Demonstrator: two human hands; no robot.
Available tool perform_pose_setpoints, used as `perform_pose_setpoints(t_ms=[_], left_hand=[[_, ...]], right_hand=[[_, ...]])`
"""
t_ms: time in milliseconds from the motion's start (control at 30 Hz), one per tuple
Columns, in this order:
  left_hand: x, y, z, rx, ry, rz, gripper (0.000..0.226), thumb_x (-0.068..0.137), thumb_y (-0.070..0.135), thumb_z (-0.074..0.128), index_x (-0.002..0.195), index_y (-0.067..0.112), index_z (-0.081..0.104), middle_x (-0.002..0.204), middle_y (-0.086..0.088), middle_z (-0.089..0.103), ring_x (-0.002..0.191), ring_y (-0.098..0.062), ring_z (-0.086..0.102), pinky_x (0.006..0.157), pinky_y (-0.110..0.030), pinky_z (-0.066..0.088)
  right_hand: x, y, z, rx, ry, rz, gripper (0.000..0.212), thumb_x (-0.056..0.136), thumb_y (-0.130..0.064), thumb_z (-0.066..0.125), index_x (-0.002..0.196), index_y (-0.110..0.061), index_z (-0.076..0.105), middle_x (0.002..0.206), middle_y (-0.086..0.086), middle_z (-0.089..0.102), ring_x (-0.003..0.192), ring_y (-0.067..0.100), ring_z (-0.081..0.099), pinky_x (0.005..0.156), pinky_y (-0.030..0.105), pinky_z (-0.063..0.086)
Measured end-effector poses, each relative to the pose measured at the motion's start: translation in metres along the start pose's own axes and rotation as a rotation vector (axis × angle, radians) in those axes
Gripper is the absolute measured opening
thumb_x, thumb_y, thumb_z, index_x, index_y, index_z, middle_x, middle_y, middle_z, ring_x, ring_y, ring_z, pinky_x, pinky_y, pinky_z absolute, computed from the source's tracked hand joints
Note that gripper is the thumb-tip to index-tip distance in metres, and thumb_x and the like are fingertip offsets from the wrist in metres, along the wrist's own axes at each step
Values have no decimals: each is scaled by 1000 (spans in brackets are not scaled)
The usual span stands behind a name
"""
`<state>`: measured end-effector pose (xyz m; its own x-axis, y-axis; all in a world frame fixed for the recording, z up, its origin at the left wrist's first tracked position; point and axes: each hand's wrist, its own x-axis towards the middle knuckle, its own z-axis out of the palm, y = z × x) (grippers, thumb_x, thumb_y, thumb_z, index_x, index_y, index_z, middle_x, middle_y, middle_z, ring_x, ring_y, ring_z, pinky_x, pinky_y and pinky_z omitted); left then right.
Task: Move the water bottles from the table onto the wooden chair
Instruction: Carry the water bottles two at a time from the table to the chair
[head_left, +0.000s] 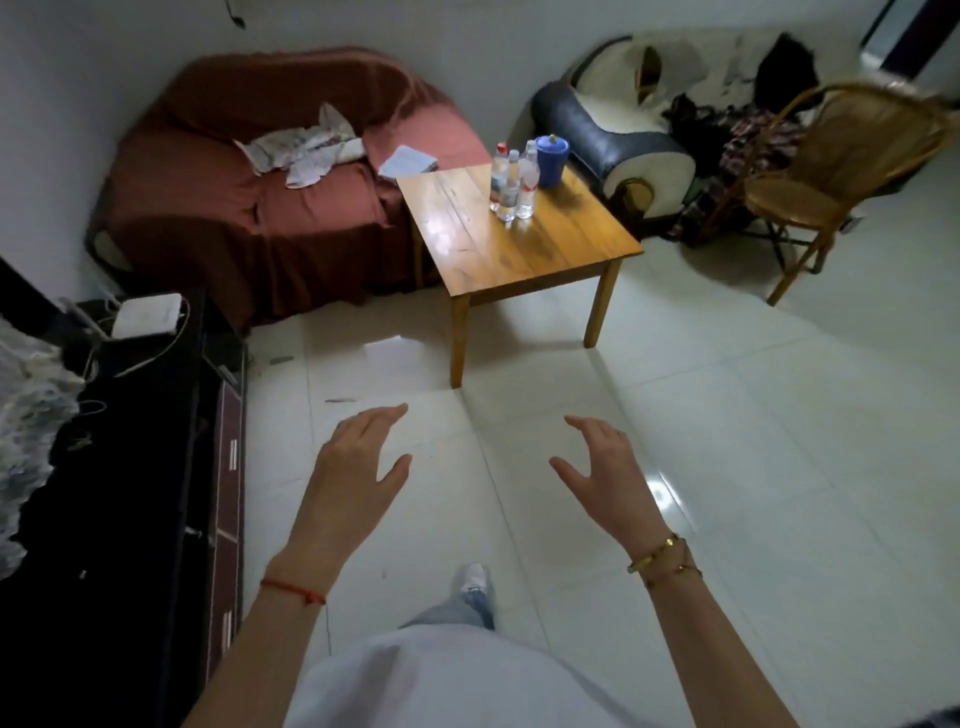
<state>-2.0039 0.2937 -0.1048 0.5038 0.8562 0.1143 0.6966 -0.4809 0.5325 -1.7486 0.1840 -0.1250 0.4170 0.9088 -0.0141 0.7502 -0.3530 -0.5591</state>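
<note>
3 clear bottles (510, 183) stand upright in a tight cluster on the table (519, 249), near its far edge, closer to the far right corner. Red caps on at least 2; white/red labels. A blue jug (550, 160) w/ lid stands just behind them, touching or nearly so, can't tell which. Rest of the tabletop is bare, glossy wood.

Chair (831, 176) is to the right of the table, well apart from it, rounded woven back, seat bare. A dark heap of clothes (727, 140) lies behind it, beside a black-and-cream armchair (618, 130).

Left of the table, touching or just beside its left edge: a sofa (270, 171) under a red-brown cover, w/ crumpled cloth (301, 150) and a folded paper (408, 161) on the seat.

Both hands are in the foreground over pale floor tiles, well short of the table. Left hand (353, 467) is open, fingers spread, palm down, holding nothing; red string at the wrist. Right hand (608, 473) likewise open and empty, fingers curved; gold bracelets at the wrist.

Dark cabinet (171, 467) along the left side, white box (148, 314) w/ cables on top.
</note>
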Motion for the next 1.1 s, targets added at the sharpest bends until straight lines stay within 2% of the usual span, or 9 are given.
perform_pose_setpoints(t_ms=[100, 300, 633, 900, 1100], left_hand=[[69, 1, 2, 17, -7, 53, 54, 87, 22, 63, 138, 20, 44, 136, 0, 53, 126, -17, 45, 108, -32, 36], [172, 11, 15, 8, -68, 131, 52, 88, 22, 62, 137, 21, 45, 135, 1, 53, 128, -16, 44, 108, -36, 38], [307, 27, 63, -9, -140, 118, 54, 89, 23, 62, 139, 22, 43, 136, 1, 52, 128, -16, 44, 107, -33, 37], [455, 72, 109, -46, -80, 67, 53, 87, 22, 63, 137, 23, 45, 135, 3, 52, 126, -14, 46, 104, -36, 43], [558, 97, 143, -19, -34, 15, 52, 87, 24, 62, 136, 23, 45, 132, 3, 53, 126, -14, 45, 104, -37, 44]], right_hand=[[55, 2, -11, -4, 46, 9, 54, 87, -30, 63, 135, -16, 43, 134, 4, 50, 127, 19, 40, 109, 34, 36], [134, 18, -21, 6, 96, 74, 54, 87, -30, 64, 135, -17, 43, 133, 2, 51, 127, 18, 41, 109, 30, 34], [260, 71, -30, 36, 52, 152, 55, 87, -34, 62, 136, -19, 41, 137, 2, 48, 129, 17, 39, 107, 27, 33], [421, 129, -84, 27, 34, 61, 53, 87, -32, 63, 134, -18, 43, 136, 1, 50, 128, 16, 40, 108, 28, 32], [544, 164, -127, -7, 7, -41, 51, 85, -30, 65, 131, -15, 47, 130, 4, 54, 123, 20, 45, 105, 32, 37]])
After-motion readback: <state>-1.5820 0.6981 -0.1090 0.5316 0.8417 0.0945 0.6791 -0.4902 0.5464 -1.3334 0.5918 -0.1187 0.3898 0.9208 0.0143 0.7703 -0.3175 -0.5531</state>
